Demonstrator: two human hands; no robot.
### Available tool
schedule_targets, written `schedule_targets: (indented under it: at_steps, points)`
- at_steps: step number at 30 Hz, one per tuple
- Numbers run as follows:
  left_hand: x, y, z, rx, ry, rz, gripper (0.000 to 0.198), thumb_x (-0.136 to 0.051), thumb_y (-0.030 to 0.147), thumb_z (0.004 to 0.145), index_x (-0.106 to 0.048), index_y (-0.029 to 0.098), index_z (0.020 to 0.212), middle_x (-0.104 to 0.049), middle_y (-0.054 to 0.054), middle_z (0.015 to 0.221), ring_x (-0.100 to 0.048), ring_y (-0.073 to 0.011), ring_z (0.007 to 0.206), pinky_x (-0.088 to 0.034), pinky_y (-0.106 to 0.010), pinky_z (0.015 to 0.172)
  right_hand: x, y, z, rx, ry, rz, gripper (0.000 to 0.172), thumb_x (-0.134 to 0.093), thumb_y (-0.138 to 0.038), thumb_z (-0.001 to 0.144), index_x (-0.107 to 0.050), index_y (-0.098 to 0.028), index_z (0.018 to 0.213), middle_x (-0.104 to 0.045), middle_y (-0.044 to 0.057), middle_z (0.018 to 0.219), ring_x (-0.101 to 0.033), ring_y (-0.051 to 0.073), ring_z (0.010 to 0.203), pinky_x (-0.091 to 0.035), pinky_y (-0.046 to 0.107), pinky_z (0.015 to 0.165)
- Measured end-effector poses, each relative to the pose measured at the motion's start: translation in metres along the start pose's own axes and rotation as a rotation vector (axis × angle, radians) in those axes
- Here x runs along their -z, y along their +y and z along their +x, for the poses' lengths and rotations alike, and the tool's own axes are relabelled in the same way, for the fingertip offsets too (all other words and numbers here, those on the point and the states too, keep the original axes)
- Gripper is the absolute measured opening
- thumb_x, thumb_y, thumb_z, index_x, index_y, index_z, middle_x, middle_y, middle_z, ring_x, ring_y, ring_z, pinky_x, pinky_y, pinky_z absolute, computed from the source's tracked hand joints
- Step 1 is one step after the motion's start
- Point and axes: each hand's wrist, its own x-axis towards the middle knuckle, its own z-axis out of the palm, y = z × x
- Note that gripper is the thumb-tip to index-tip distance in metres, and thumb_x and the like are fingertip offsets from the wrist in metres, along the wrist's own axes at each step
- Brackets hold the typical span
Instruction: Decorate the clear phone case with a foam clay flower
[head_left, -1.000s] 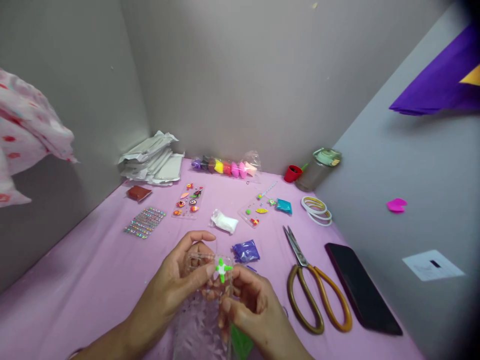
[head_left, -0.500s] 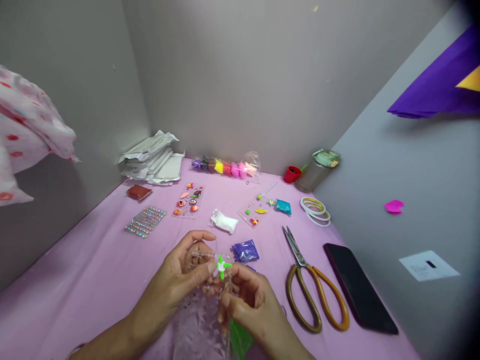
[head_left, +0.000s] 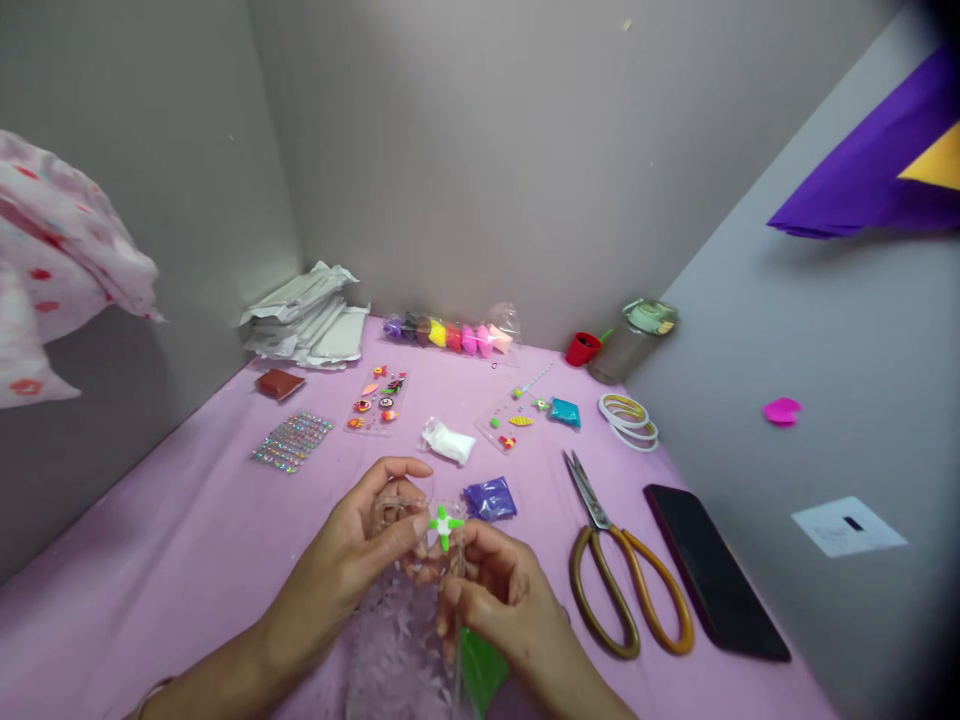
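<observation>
A clear, patterned phone case (head_left: 397,640) is held low in the middle, its top end raised toward the far side. At that end sits a small star-shaped clay piece (head_left: 445,527) with a white centre and bright green points. My left hand (head_left: 349,565) is closed around the case's upper left, its thumb touching the star's left side. Closed on the case's right edge, my right hand (head_left: 499,590) has its index fingertip beside the star. Part of a flat green piece (head_left: 484,672) shows beneath my right hand. Some fingertips are hidden behind the case.
Purple (head_left: 490,498) and white clay packets (head_left: 448,441) lie just beyond my hands. Scissors (head_left: 600,515) and a black phone (head_left: 716,570) lie right. Farther off are sticker sheets (head_left: 377,402), a rhinestone sheet (head_left: 292,442), tape rolls (head_left: 628,422), a jar (head_left: 634,340) and stacked white packets (head_left: 304,320).
The case and star have tilted slightly and shifted up a little with both hands. The grip of each hand looks the same. The whole view has shifted slightly.
</observation>
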Motion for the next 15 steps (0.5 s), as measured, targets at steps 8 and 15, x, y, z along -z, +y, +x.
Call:
schedule_targets:
  at_steps: [8, 15]
  points:
    - [-0.0002, 0.0026, 0.0006, 0.005, -0.020, 0.018, 0.027, -0.064, 0.034, 0.093, -0.054, 0.031, 0.118, -0.056, 0.005, 0.086, -0.058, -0.0129, 0.072, -0.046, -0.025, 0.069, 0.0016, 0.0013, -0.0009, -0.013, 0.005, -0.011, 0.037, -0.082, -0.046, 0.074, -0.066, -0.017, 0.091, -0.062, -0.001, 0.077, -0.053, 0.007, 0.051, -0.050, 0.020, 0.050]
    - [-0.0001, 0.0049, 0.0000, 0.032, -0.053, 0.017, 0.028, -0.065, 0.036, 0.092, -0.053, 0.031, 0.116, -0.056, 0.005, 0.083, -0.061, -0.0133, 0.071, -0.048, -0.026, 0.069, 0.0024, 0.0020, -0.0019, -0.022, -0.004, 0.001, 0.037, -0.082, -0.046, 0.075, -0.064, -0.017, 0.089, -0.063, -0.001, 0.078, -0.054, 0.006, 0.051, -0.049, 0.019, 0.052]
